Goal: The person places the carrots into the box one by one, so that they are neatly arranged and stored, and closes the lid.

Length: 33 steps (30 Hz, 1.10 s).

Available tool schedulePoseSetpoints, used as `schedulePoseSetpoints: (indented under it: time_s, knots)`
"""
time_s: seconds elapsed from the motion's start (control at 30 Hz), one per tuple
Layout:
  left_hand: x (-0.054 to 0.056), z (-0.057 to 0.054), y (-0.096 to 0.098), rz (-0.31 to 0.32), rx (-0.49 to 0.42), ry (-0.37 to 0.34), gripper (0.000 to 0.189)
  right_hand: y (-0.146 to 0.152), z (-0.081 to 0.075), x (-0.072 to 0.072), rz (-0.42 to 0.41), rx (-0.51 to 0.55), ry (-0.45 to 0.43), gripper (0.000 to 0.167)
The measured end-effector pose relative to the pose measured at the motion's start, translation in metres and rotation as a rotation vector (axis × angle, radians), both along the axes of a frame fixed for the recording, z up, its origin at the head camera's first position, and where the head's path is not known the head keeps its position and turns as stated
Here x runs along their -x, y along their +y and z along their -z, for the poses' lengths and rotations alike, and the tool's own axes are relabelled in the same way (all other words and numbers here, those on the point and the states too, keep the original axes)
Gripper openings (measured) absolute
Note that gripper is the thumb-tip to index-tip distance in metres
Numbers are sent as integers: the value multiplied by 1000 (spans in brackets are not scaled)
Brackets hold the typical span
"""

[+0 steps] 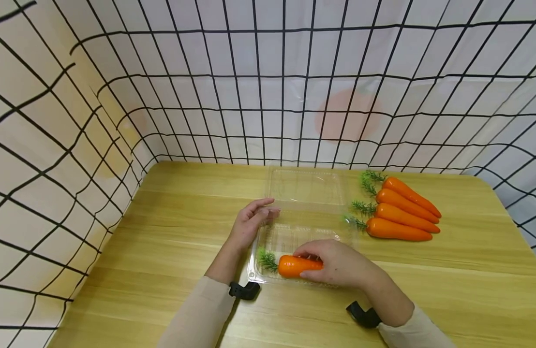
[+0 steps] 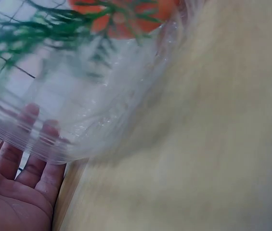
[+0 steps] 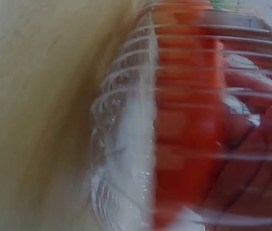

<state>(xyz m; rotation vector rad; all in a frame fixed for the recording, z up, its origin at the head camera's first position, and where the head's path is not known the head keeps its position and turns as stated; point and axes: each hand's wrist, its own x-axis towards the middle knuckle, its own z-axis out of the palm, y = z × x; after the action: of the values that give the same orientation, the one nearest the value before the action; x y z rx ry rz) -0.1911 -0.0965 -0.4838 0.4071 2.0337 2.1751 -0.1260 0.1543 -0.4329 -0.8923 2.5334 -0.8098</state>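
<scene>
In the head view a clear plastic clamshell box (image 1: pixel 256 275) lies opened on the table, its lid (image 1: pixel 304 205) folded back toward the mesh. My right hand (image 1: pixel 337 263) grips an orange carrot (image 1: pixel 290 267) by its body inside the box's front part. The carrot's feathery green top (image 1: pixel 267 260) points left; its tip is hidden under the hand. Through the ribbed wall in the right wrist view show the carrot (image 3: pixel 184 125) and my fingers. My left hand (image 1: pixel 249 224) is at the box's left side, fingers extended; in the left wrist view its fingertips show through the plastic.
To the right, several more carrots (image 1: pixel 403 229) lie side by side on the wooden table (image 1: pixel 176 232), green tops facing left. Black wire mesh (image 1: pixel 283 96) stands along the back and both sides. Each wrist wears a black band (image 1: pixel 245 291).
</scene>
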Motion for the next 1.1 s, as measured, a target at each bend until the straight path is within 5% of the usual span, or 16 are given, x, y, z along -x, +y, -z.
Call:
schedulePoseSetpoints:
  time_s: [0.27, 0.57, 1.1]
  knots:
    - [-1, -1, -2, -8, 9, -17, 40, -2, 1, 0, -14, -26, 15, 32]
    - [-2, -1, -2, -13, 11, -21, 39, 9, -12, 0, 50, 85, -52, 35]
    - [0, 3, 2, 6, 10, -12, 40, 107, -37, 15, 441, 170, 78, 36]
